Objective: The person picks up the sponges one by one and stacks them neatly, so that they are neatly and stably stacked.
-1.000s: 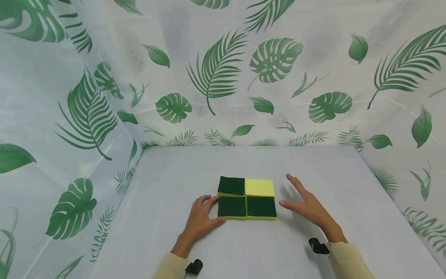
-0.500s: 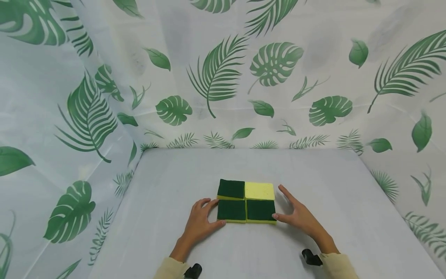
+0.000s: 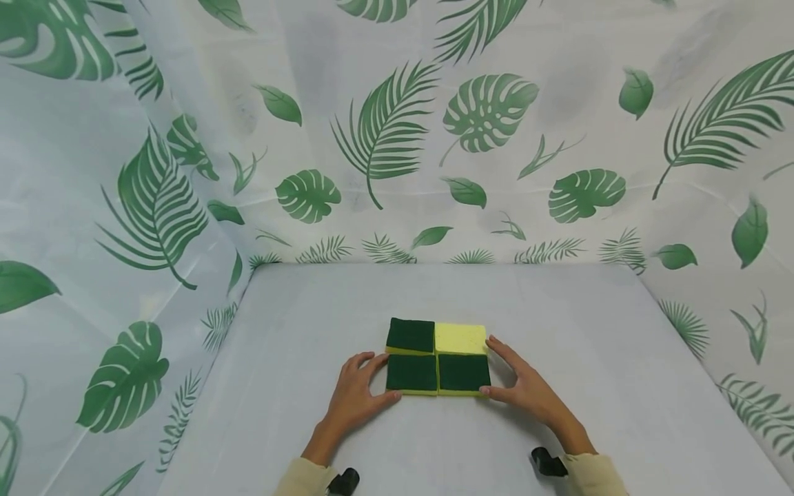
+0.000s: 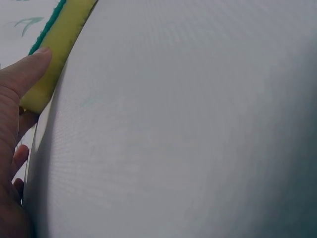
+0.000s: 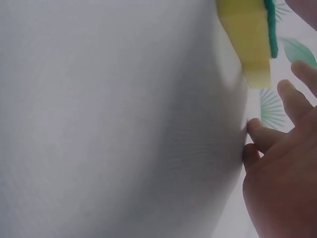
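Four sponges would be too exact a tally, so: several scouring sponges lie flat in a two-by-two block on the table. The front-left sponge (image 3: pixel 412 373) and front-right sponge (image 3: pixel 464 372) show dark green tops, as does the back-left sponge (image 3: pixel 411 335). Yellow faces up on the back-right sponge (image 3: pixel 461 338). My left hand (image 3: pixel 355 397) grips the front-left sponge at its left end, thumb on the front edge, a finger at the far corner. My right hand (image 3: pixel 527 387) is at the block's right side, thumb at the front-right sponge's near corner, index finger extended beside the yellow one.
The sponges rest on a pale grey-white table (image 3: pixel 298 303). Behind and beside it hang white curtains (image 3: pixel 397 200) printed with green leaves. Black devices are on both wrists, the right wrist device (image 3: pixel 548 461) close above the table.
My right hand has moved left from beside the sponges to their right edge. My left hand stays at the front-left sponge. The sponges keep their arrangement.
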Action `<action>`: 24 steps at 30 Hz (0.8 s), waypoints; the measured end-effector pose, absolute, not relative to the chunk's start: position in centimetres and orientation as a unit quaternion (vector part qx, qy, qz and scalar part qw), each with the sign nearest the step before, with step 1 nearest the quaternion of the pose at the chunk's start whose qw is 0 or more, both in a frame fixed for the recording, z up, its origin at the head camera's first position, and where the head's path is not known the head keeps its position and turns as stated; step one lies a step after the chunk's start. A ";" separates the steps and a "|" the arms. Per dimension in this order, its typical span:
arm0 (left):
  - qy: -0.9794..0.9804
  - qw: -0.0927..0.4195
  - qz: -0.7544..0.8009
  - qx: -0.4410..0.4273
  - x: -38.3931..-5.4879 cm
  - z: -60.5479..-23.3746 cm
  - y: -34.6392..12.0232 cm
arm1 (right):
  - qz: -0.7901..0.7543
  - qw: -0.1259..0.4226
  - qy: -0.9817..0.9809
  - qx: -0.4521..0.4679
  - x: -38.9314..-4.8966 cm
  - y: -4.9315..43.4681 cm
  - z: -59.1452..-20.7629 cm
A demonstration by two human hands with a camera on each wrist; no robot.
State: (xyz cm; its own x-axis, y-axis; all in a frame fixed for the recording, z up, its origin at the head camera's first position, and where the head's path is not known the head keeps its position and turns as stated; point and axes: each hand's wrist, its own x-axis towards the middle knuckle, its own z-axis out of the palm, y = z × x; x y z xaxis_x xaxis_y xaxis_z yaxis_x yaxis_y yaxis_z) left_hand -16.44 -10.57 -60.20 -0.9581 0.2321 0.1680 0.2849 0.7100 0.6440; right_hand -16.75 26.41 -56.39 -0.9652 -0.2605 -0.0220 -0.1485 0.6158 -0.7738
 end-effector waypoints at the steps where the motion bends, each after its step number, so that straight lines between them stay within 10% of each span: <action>1: -0.924 0.037 -0.355 -0.140 -16.4 -60.2 -10.6 | -0.425 0.061 0.895 -0.121 -16.8 26.4 -56.6; 24: -0.921 0.030 -0.364 -0.133 -16.4 -60.0 -10.4 | -0.398 0.027 0.909 -0.121 -16.2 25.5 -57.7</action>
